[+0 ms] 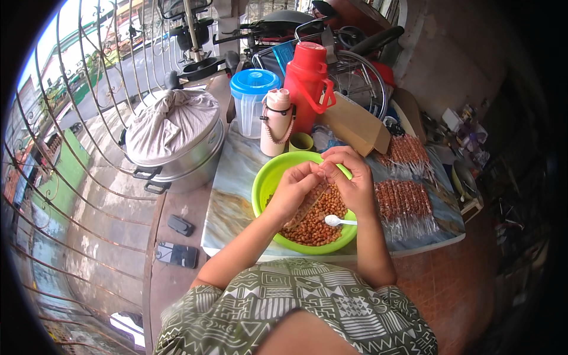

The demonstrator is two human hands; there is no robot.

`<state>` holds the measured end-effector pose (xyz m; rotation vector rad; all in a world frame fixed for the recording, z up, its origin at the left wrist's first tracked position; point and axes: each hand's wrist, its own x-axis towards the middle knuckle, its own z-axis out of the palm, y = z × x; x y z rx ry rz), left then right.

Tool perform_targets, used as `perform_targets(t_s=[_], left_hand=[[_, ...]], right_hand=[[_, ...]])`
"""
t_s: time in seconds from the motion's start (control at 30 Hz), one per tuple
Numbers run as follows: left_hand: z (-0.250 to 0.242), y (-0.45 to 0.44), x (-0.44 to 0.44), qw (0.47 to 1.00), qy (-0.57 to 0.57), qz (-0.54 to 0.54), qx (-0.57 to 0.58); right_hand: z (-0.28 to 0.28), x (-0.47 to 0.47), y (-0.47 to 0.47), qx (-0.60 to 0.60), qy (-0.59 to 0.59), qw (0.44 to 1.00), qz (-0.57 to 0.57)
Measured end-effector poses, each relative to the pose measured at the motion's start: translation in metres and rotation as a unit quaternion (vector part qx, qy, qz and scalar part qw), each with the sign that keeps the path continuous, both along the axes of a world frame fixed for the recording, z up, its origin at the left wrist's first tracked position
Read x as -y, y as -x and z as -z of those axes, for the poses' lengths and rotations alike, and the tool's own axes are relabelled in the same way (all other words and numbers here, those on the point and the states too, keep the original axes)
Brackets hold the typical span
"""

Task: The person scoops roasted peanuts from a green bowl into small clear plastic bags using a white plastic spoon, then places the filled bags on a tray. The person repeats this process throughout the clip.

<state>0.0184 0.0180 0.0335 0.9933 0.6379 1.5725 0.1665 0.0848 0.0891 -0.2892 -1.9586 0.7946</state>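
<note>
Both hands meet above a lime-green plastic basin (265, 177). Between the fingertips of my left hand (293, 188) and my right hand (353, 179) is the top end of a narrow clear plastic bag (312, 199). Peanuts show through its lower part, which slants down past my left palm. Loose reddish-brown peanuts (310, 231) cover the basin's bottom. A white plastic spoon (333, 220) lies on them, its handle reaching under my right wrist. To the right, filled slim bags lie in two rows, a near row (403, 199) and a far row (406, 151), their clear ends towards me.
Behind the basin stand a pink water bottle (276, 128), a red thermos (306, 88), a blue-lidded pitcher (254, 104), a green cup (301, 142) and a cardboard box (355, 124). Cloth-wrapped metal pots (177, 142) stand left, above a phone (176, 254) on the ledge.
</note>
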Motion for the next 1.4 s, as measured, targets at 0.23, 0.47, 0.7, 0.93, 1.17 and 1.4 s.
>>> perform_targets(t_s=[0.23, 0.47, 0.7, 0.93, 1.17, 1.4], left_hand=[[-0.01, -0.012, 0.016, 0.999, -0.044, 0.018, 0.013], [-0.014, -0.016, 0.028, 0.996, -0.045, 0.015, -0.073], [-0.044, -0.015, 0.046, 0.938, -0.099, -0.113, -0.312], [-0.061, -0.046, 0.026, 0.655, -0.419, -0.202, -0.595], [-0.027, -0.125, -0.005, 0.566, -0.488, -0.027, -0.664], [-0.032, -0.163, -0.025, 0.687, -0.372, -0.039, -0.623]], right_hand=[[0.017, 0.012, -0.006, -0.152, 0.244, 0.948, -0.134], [0.009, 0.015, -0.014, -0.259, 0.284, 0.907, -0.171], [0.005, 0.024, -0.023, -0.28, 0.283, 0.901, -0.17], [0.038, 0.011, -0.099, -0.105, 0.527, 0.807, -0.245], [0.087, -0.013, -0.178, -0.168, 0.581, 0.742, -0.289], [0.049, -0.084, -0.324, -0.043, 0.401, 0.911, 0.09]])
